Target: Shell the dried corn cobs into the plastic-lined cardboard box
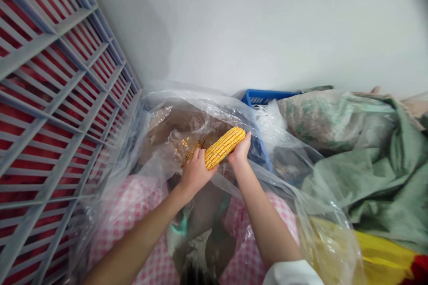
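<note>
Corn cob (224, 148): I see it slanted between both hands, above the clear plastic sheeting (197, 97).
Left hand (197, 173): fingers curled around the lower end.
Right hand (240, 149): cups the upper end; its fingers are mostly hidden beneath.
Loose kernels (184, 142): on the plastic, beyond my left hand.

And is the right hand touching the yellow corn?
Touching. The head view shows the right hand cupped against the far end of the corn cob.
</note>
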`<move>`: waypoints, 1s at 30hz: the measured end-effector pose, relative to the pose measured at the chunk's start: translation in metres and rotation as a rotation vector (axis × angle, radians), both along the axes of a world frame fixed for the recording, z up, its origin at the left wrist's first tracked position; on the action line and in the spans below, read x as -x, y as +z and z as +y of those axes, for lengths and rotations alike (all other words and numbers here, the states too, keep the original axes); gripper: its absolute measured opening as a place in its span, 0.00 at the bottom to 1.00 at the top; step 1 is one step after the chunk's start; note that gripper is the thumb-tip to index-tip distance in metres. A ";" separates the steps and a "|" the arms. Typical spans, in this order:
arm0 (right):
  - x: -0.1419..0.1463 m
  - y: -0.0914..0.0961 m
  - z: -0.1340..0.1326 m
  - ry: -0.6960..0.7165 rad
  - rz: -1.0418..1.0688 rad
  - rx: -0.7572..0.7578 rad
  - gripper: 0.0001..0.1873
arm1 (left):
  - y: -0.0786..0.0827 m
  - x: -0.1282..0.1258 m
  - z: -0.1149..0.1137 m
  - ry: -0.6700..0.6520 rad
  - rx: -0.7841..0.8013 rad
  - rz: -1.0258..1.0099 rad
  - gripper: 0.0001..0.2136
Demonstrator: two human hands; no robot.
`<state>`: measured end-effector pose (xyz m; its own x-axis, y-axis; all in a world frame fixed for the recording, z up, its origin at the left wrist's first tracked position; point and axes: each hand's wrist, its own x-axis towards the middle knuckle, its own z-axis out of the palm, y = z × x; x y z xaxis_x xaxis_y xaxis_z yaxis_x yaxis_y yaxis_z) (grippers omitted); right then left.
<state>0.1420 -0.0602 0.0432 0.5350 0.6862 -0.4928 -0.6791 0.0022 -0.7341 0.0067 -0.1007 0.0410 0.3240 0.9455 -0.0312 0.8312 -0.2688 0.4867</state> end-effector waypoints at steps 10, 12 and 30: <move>-0.001 -0.017 0.007 -0.067 -0.039 -0.045 0.17 | -0.020 -0.005 -0.005 -0.012 0.132 -0.187 0.18; 0.000 -0.019 0.008 -0.111 -0.013 0.004 0.17 | -0.020 -0.005 -0.005 -0.042 0.215 -0.339 0.16; -0.018 -0.019 0.015 0.237 -0.061 0.126 0.31 | 0.002 0.012 0.010 0.038 0.080 0.067 0.18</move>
<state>0.1601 -0.0452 0.0237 0.3985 0.7311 -0.5538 -0.6042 -0.2449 -0.7582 -0.0054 -0.0912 0.0427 0.2829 0.9506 -0.1277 0.8715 -0.1991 0.4482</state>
